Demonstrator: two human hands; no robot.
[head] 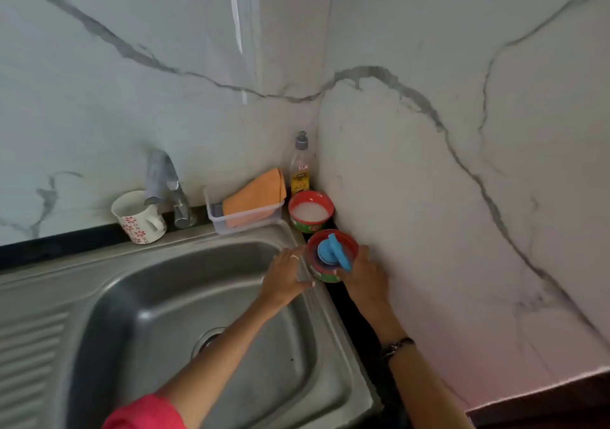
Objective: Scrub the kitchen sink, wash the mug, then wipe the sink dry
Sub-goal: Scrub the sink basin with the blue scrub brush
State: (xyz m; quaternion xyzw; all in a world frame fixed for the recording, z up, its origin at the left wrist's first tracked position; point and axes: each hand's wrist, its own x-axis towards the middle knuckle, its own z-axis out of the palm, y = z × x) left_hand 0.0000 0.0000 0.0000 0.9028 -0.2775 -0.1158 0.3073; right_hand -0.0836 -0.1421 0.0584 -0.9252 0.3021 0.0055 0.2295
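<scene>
Head view, near to far: steel sink (138,300), basin bare. Left hand (286,277) lies on its right rim, fingers straight and loose, touching a red tub (325,272). Right hand (364,275) curls around that tub, a blue scrubber (331,253) on top. Behind: second tub (310,212) of white paste, soap bottle (301,168), orange cloth (255,194) in a tray (214,212), tap (166,186), flowered mug (138,215) on the back ledge.

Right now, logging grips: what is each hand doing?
Left hand: open, fingers straight, touching the tub.
Right hand: fingers curled round the tub, holding it.
</scene>
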